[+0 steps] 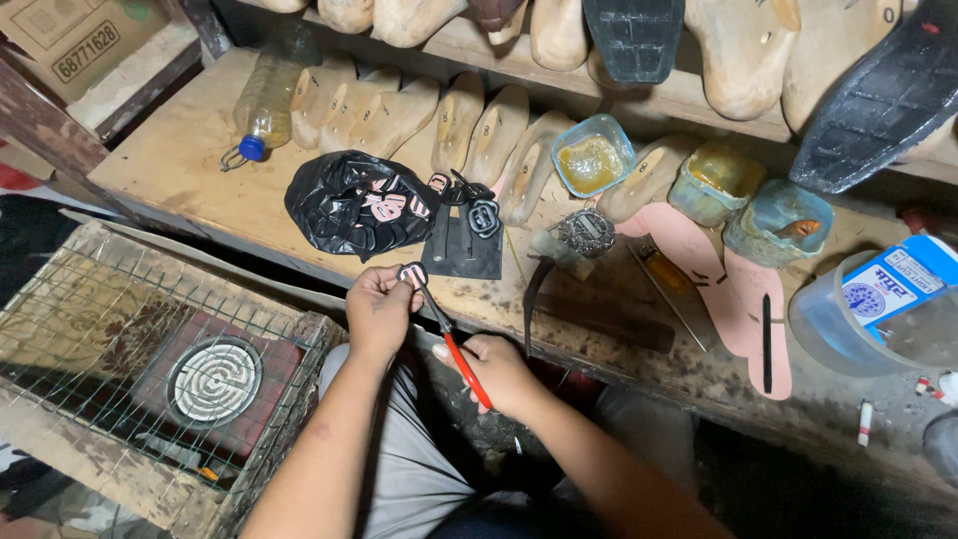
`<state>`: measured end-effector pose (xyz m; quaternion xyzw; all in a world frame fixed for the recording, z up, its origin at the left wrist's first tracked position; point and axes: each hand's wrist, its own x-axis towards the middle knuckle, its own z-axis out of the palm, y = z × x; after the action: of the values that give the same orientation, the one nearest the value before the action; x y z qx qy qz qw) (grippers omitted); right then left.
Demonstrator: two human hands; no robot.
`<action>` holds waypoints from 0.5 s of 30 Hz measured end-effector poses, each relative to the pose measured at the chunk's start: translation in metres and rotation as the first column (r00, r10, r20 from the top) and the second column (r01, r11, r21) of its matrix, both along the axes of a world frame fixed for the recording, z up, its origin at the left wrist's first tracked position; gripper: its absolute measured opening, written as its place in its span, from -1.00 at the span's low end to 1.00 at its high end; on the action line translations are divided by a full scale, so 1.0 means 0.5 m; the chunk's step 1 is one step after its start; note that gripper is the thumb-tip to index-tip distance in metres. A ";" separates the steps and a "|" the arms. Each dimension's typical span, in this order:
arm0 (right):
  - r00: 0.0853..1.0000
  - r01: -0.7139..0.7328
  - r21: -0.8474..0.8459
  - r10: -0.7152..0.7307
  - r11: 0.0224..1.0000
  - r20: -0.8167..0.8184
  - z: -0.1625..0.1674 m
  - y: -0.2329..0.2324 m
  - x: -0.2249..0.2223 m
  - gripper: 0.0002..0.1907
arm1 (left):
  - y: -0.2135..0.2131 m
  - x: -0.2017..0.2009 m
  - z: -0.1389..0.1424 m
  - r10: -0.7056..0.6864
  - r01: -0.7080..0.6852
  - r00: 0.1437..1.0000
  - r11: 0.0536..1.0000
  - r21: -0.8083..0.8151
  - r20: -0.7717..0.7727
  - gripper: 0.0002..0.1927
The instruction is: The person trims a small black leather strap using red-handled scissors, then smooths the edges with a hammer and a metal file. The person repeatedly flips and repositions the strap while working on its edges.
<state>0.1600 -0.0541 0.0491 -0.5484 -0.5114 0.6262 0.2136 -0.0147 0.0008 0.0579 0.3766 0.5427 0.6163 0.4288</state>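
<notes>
The left hand (377, 309) pinches a small dark buckle (412, 272) between thumb and fingertips, holding it up just off the near edge of the wooden workbench (190, 160). The right hand (499, 371) is clenched around the red handles of a pair of pliers (451, 337), whose long axis runs from near right up to far left, so the dark nose ends right at the buckle; whether the tips actually touch it is too small to tell. The buckle sits just left of and beyond the pliers' nose, nearest the left hand. On the bench just beyond lie a black plastic bag (344, 205) holding more buckles, and loose buckles (481, 215) on a flat black piece (461, 255). A wire cage over an electric coil heater (213, 380) stands near left.
</notes>
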 end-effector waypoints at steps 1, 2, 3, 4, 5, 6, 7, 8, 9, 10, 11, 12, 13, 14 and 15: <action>1.000 0.004 0.001 -0.004 1.000 0.004 0.002 -0.002 -0.001 -0.45 | -0.002 0.000 0.001 -0.002 0.002 1.000 1.000 -0.009 -0.013 -0.82; 1.000 0.008 0.003 -0.008 1.000 0.008 0.004 -0.002 -0.003 -0.45 | -0.003 0.000 0.001 -0.005 0.004 1.000 1.000 -0.016 -0.026 -0.83; 1.000 0.007 0.008 -0.007 1.000 0.013 0.006 -0.001 -0.005 -0.47 | -0.002 0.000 0.003 -0.007 0.006 0.999 1.000 -0.022 -0.040 -0.84; 1.000 0.008 0.011 -0.008 1.000 0.018 0.008 -0.001 -0.007 -0.48 | -0.003 0.000 0.003 -0.007 0.006 0.999 1.000 -0.016 -0.053 -0.84; 1.000 0.008 0.013 -0.009 1.000 0.023 0.009 -0.003 -0.008 -0.50 | -0.004 0.000 0.003 -0.007 0.006 0.998 1.000 -0.012 -0.066 -0.84; 1.000 0.010 0.030 -0.011 0.999 0.026 0.009 -0.003 -0.009 -0.50 | -0.003 0.000 0.003 -0.007 0.007 0.997 1.000 -0.006 -0.079 -0.84; 0.999 0.012 0.047 -0.013 0.999 0.030 0.009 -0.003 -0.008 -0.49 | -0.003 0.000 0.002 -0.007 0.007 0.998 1.000 0.001 -0.068 -0.84; 0.999 0.013 0.063 -0.015 0.998 0.034 0.008 -0.002 -0.008 -0.48 | -0.003 0.001 0.001 -0.006 0.007 0.998 1.000 0.008 -0.058 -0.83; 0.998 -0.003 0.078 -0.002 0.997 0.055 0.006 -0.001 -0.005 -0.48 | -0.003 0.002 0.000 -0.006 0.007 0.999 1.000 0.017 -0.047 -0.83; 0.997 -0.019 0.093 0.011 0.995 0.077 0.003 0.002 -0.002 -0.47 | -0.002 0.002 -0.001 -0.012 0.013 0.999 1.000 0.021 -0.047 -0.83; 0.995 -0.036 0.108 0.025 0.993 0.098 0.000 0.004 0.002 -0.46 | -0.002 0.002 0.000 -0.017 0.019 0.999 0.999 0.026 -0.048 -0.83; 0.993 -0.046 0.129 0.031 0.991 0.114 -0.004 0.005 0.004 -0.47 | -0.003 0.002 0.001 -0.023 0.024 0.999 0.999 0.030 -0.049 -0.83; 0.991 -0.055 0.149 0.036 0.987 0.129 -0.010 0.004 0.007 -0.48 | -0.006 0.003 0.000 -0.022 0.024 0.999 0.999 0.031 -0.044 -0.84; 0.989 -0.063 0.171 0.038 0.983 0.145 -0.015 0.005 0.010 -0.48 | -0.007 0.004 0.000 -0.023 0.024 0.999 0.999 0.035 -0.039 -0.85; 0.990 -0.074 0.194 0.049 0.978 0.132 -0.020 0.004 0.012 -0.48 | -0.007 0.005 0.003 -0.022 0.024 0.999 0.999 0.041 -0.034 -0.86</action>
<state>0.1658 -0.0520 0.0392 -0.5468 -0.6006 0.5423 0.2149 -0.0124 -0.0026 0.0593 0.4018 0.5325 0.6161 0.4188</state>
